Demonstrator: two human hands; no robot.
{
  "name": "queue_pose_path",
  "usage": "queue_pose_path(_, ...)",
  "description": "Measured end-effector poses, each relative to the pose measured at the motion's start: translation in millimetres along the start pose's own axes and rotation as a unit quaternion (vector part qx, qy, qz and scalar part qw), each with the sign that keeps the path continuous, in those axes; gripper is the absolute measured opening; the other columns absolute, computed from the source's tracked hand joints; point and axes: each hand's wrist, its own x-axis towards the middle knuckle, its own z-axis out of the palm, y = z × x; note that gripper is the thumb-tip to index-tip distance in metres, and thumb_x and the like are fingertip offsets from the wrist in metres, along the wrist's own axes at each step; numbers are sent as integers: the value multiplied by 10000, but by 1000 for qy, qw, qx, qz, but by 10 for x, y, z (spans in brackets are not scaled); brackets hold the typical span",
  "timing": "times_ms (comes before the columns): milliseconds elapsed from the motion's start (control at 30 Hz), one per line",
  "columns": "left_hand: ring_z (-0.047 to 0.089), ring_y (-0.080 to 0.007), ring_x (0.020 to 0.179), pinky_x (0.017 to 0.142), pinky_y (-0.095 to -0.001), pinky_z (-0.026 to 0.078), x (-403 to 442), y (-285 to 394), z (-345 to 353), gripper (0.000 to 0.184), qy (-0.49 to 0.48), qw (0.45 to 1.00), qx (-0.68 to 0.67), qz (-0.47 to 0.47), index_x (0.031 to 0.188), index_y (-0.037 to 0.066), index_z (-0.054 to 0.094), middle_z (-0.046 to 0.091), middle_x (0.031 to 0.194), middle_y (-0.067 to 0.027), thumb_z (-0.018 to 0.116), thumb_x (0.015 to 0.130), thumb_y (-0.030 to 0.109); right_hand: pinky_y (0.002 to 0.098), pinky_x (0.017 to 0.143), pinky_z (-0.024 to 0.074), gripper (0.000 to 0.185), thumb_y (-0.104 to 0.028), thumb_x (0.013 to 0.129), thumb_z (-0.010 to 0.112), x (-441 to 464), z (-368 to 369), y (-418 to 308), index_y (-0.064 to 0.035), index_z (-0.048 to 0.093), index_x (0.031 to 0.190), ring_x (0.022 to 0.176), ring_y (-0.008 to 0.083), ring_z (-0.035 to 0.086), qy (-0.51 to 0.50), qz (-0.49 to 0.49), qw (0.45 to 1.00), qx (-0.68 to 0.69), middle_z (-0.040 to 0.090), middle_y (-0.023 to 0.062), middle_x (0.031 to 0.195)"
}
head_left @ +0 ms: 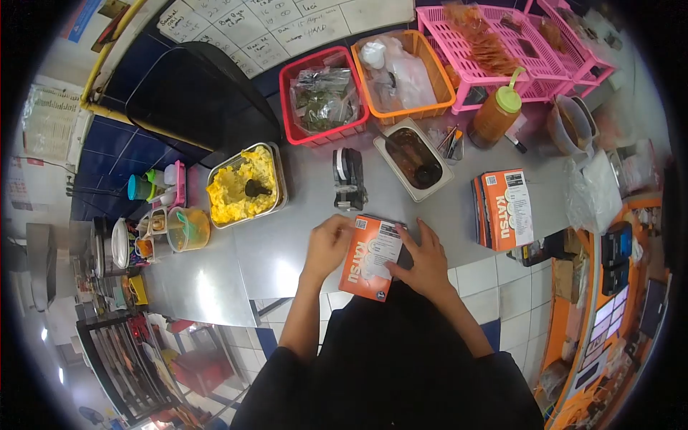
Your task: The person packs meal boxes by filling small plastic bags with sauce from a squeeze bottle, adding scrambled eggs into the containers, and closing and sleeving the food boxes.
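An orange box [373, 259] marked KATSU, with a white label on its face, lies at the near edge of the steel counter, in front of my body. My left hand [328, 245] is closed at the box's upper left corner, fingers curled against its edge. On the other side, my right hand [428, 264] has its fingers spread, the thumb over the label and the fingertips by the right edge. Just beyond the box stands a black tape-dispenser-like device [349, 178]. A stack of similar orange boxes [504, 209] sits to the right.
A steel tray of yellow food [244, 188] stands left, and a container of dark sauce [414, 161] further back. Behind are a red basket [322, 134], an orange basket [433, 111], a pink rack [459, 32] and a sauce bottle [494, 118]. Tubs [190, 229] line the left.
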Motion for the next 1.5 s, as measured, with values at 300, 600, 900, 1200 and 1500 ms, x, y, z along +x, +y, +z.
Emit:
queue_pose_path(300, 715, -363, 791, 727, -479, 549, 259, 232, 381, 553, -145, 947, 281, -49, 855, 55, 754, 713, 769, -181, 631, 882, 594, 573, 1113, 323, 871, -517, 728, 790, 4, 6, 12, -248, 472, 1493, 1401, 461, 343, 7, -11, 999, -29, 327, 258, 1536)
queue_pose_path(600, 701, -252, 774, 713, -386, 576, 226, -352, -334, 431, -112, 968, 169, -149, 866, 48, 725, 709, 835, -105, 705, 892, 477, 619, 1129, 272, 894, -513, 746, 778, -36, -47, 8, -260, 412, 1522, 1434, 462, 284, -3, 3, 999, -48, 291, 263, 1556)
queue_pose_path(900, 659, -276, 1008, 854, -447, 603, 924, -799, 143, 257, -84, 900, -298, -308, 1089, -4, 634, 635, 1081, -84, 617, 987, 231, 576, 1147, 259, 917, -464, 728, 812, -61, 108, 106, -121, 410, 1478, 1426, 465, 294, 77, -58, 995, 11, 290, 270, 1555)
queue_pose_path(1200, 680, -310, 1013, 909, -404, 541, 424, -1263, 469, 200, 17, 982, -151, -112, 957, -38, 685, 685, 1043, -143, 603, 972, 145, 646, 1146, 210, 881, -505, 743, 772, 94, -79, 67, -224, 438, 1508, 1473, 509, 175, -23, -68, 997, -31, 124, 292, 1616)
queue_pose_path(1500, 679, -177, 702, 659, -309, 539, -259, -104, 47, 257, 39, 995, 20, -84, 1175, 9, 692, 722, 827, -113, 611, 956, 120, 670, 1142, 202, 917, -519, 748, 761, 169, -65, 144, -249, 387, 1540, 1480, 521, 148, -59, -68, 996, -5, 120, 298, 1618)
